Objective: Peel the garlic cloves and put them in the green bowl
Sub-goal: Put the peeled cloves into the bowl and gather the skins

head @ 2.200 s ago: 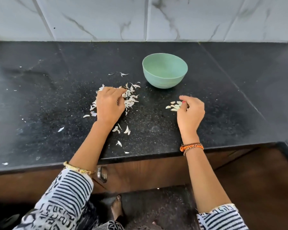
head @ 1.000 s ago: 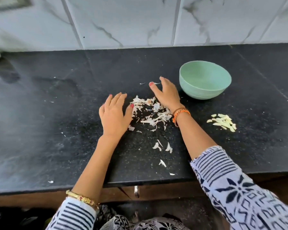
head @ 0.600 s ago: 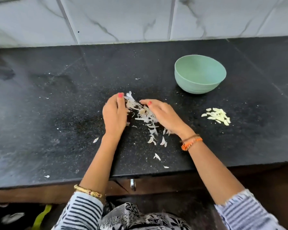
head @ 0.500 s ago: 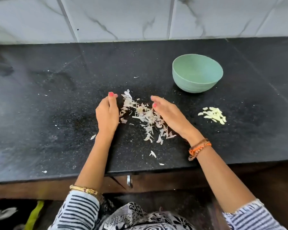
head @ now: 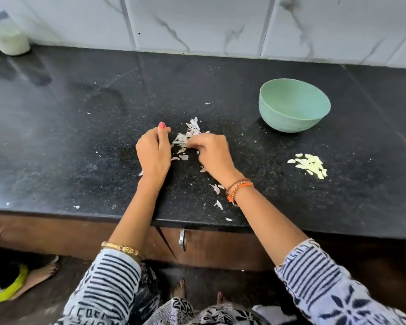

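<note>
Both hands closed in on garlic skins point(head: 188, 137), left of green bowl point(head: 293, 105) on tabletop point(head: 80, 137); half second earlier they flanked wider scatter. Left hand point(head: 154, 152) cupped pile edge, fingers curled. Right hand point(head: 211, 152) apparently pinched skins, grip partly hidden. Peeled cloves point(head: 309, 164) lay just below bowl, not yet inside. Bowl looked empty; transfer remained.

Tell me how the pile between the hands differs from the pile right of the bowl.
The skins are white, thin and ragged; the cloves are pale yellow and solid. The skins sit between both hands, being gathered; the cloves lie untouched. The skins trail toward the counter edge; the cloves stay tightly grouped. Neither is in the bowl.
</note>
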{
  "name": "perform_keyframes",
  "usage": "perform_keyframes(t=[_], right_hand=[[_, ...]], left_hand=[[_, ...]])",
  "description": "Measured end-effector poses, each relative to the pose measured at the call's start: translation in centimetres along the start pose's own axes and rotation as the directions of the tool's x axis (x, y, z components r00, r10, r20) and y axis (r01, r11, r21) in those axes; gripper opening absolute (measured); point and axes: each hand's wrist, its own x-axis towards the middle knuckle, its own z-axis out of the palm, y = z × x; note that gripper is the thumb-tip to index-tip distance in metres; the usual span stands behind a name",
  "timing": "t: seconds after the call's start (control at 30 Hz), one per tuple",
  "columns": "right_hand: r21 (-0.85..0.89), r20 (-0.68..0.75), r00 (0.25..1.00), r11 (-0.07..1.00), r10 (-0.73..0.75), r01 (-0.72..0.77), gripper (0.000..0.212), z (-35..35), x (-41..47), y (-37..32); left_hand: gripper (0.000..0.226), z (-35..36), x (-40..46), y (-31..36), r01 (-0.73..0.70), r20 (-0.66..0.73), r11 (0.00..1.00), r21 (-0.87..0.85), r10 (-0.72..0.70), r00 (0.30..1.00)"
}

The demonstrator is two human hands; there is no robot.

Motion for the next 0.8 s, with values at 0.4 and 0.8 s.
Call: perform_keyframes(t=[0.4,0.8], right_hand=[[0.031,0.249,0.941,0.969,0.231,-0.246,0.075,-5.5,-5.3,-0.4],[-0.423,0.131,0.958,0.888,0.255,-0.179,0.11,-1.7,-6.5,-2.0]], left_hand=[[0.037,-2.2,-1.3,-1.1,0.039,0.115,0.992,0.119,-0.052,0.992],[0.044,-0.6,-1.1,1.7,0.322,0.213,0.797,-0.511,-0.245,0.946]])
